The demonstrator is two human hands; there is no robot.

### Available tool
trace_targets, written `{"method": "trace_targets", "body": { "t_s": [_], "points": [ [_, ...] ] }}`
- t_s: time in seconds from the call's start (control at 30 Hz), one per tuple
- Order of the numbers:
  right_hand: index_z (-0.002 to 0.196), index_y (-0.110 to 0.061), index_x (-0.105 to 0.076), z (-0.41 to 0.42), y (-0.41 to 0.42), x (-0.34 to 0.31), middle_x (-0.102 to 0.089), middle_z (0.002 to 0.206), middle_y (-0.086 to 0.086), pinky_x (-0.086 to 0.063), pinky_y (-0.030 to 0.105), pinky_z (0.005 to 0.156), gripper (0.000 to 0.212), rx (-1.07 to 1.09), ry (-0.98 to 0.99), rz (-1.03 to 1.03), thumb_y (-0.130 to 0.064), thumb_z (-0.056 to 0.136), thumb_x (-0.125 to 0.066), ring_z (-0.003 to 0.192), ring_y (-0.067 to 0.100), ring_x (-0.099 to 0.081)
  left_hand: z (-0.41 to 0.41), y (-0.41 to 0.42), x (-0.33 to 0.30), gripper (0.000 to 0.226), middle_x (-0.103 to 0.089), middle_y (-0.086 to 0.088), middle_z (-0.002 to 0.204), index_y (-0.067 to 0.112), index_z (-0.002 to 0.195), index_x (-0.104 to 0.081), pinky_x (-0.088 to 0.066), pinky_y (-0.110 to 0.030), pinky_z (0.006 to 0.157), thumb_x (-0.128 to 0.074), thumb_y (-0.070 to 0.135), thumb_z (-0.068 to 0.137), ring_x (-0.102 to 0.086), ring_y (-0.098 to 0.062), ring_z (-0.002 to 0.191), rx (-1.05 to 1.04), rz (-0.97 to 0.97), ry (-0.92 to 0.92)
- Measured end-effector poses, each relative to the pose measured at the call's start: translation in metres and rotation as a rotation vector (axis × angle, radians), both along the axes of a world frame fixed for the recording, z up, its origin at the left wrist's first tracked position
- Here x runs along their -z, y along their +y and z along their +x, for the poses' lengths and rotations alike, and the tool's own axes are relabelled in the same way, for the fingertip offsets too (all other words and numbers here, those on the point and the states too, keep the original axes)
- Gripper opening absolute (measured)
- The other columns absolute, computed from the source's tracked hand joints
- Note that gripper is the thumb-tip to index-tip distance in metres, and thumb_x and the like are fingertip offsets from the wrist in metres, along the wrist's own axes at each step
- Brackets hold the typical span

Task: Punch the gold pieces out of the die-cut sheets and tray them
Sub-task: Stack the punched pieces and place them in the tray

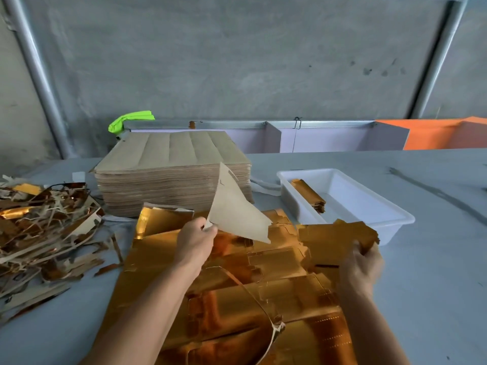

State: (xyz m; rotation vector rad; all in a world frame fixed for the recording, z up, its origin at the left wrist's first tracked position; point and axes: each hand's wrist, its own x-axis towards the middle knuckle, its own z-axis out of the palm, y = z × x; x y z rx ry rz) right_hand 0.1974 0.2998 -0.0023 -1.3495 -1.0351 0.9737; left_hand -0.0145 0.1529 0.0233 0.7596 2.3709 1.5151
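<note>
Gold die-cut sheets [237, 293] lie spread on the table in front of me. My left hand [193, 242] pinches a lifted piece of sheet [234, 209] that shows its brown back and stands up over the gold sheets. My right hand [362, 267] grips a stack of punched gold pieces [337, 235] just in front of the white tray [392, 219]. A small pile of gold pieces [309, 194] lies in the tray's far left corner.
A tall stack of brown-backed sheets [171, 169] stands behind the work area. A heap of offcut scrap [44, 227] covers the table at the left. A low metal rail [250, 125] and a concrete wall close the back.
</note>
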Motion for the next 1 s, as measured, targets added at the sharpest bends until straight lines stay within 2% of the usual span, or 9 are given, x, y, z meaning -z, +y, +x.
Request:
{"method": "trace_targets", "body": {
  "t_s": [0.1,0.3,0.5,0.6,0.67,0.77,0.83,0.9,1.0],
  "points": [
    [0.094,-0.014,-0.054,0.013,0.004,0.009,-0.054,0.090,0.008,-0.039,0.035,0.074,0.010,0.082,0.095,-0.101,-0.016,0.097,-0.044,0.083,0.026,-0.050,-0.007,0.000,0.000,0.008,-0.063,-0.004,0.081,0.008,0.098,-0.056,-0.044,-0.019,0.046,-0.049,0.013,0.097,-0.058,-0.010,0.059,-0.103,0.124,-0.084],
    [0.086,-0.015,-0.055,0.017,0.000,0.016,-0.052,0.079,0.008,-0.046,0.041,0.063,0.013,-0.035,0.150,-0.142,-0.019,0.095,-0.046,0.075,0.027,-0.053,-0.008,0.002,0.000,0.016,-0.066,-0.004,0.086,0.019,0.101,-0.052,-0.037,-0.015,0.037,-0.049,0.004,0.095,-0.054,-0.012,0.054,-0.049,0.156,-0.148],
    [0.093,-0.018,-0.057,0.010,-0.015,0.014,-0.059,0.083,-0.002,-0.050,0.042,0.070,0.015,-0.241,0.163,-0.009,-0.029,0.099,-0.049,0.078,0.023,-0.058,0.023,0.011,-0.004,0.022,-0.059,0.002,0.096,0.019,0.100,-0.050,-0.041,-0.014,0.055,-0.065,0.011,0.086,-0.056,-0.005,0.076,0.064,0.072,0.084],
    [0.082,-0.011,-0.056,0.010,-0.020,0.003,-0.054,0.072,0.000,-0.042,0.037,0.065,0.023,-0.324,0.104,0.157,-0.025,0.099,-0.050,0.070,0.019,-0.051,0.041,0.018,-0.010,0.014,-0.071,-0.002,0.082,0.015,0.100,-0.059,-0.038,-0.014,0.043,-0.065,0.020,0.088,-0.054,-0.003,0.056,0.144,0.221,-0.257],
    [0.076,-0.015,-0.055,0.009,-0.024,-0.008,-0.050,0.059,-0.013,-0.041,0.028,0.058,0.025,-0.408,0.037,0.290,-0.021,0.099,-0.048,0.059,0.006,-0.047,0.051,0.022,-0.016,0.008,-0.074,0.000,0.080,0.016,0.098,-0.061,-0.035,-0.016,0.040,-0.062,0.019,0.091,-0.048,-0.004,0.047,0.202,0.314,-0.460],
    [0.074,-0.023,-0.055,0.006,-0.030,-0.023,-0.053,0.058,-0.019,-0.042,0.017,0.052,0.026,-0.533,-0.073,0.426,-0.017,0.099,-0.048,0.056,0.000,-0.050,0.062,0.028,-0.016,0.015,-0.073,0.007,0.089,0.031,0.094,-0.058,-0.038,-0.020,0.044,-0.059,0.016,0.093,-0.051,-0.005,0.049,0.354,0.347,-0.415],
    [0.084,-0.026,-0.058,0.004,-0.035,-0.032,-0.060,0.070,-0.017,-0.048,0.015,0.055,0.019,-0.612,-0.120,0.476,-0.020,0.098,-0.047,0.069,0.005,-0.058,0.065,0.031,-0.015,0.019,-0.067,0.008,0.075,0.035,0.098,-0.057,-0.042,-0.018,0.046,-0.054,0.016,0.096,-0.052,-0.004,0.049,0.407,0.324,-0.304],
    [0.089,-0.024,-0.061,0.002,-0.039,-0.039,-0.063,0.078,-0.007,-0.051,0.020,0.059,0.017,-0.696,-0.158,0.512,-0.020,0.097,-0.047,0.074,0.012,-0.060,0.066,0.033,-0.015,0.016,-0.060,0.007,0.068,0.027,0.111,-0.054,-0.044,-0.016,0.048,-0.050,0.017,0.098,-0.053,-0.005,0.050,0.471,0.322,-0.219],
    [0.097,-0.015,-0.063,-0.001,-0.045,-0.050,-0.066,0.087,0.006,-0.055,0.037,0.072,0.018,-0.815,-0.158,0.513,-0.022,0.096,-0.046,0.084,0.024,-0.063,0.063,0.036,-0.017,0.006,-0.057,-0.001,0.075,0.020,0.105,-0.049,-0.044,-0.021,0.048,-0.045,0.020,0.100,-0.054,-0.010,0.052,0.543,0.316,-0.153]
  ]
}}
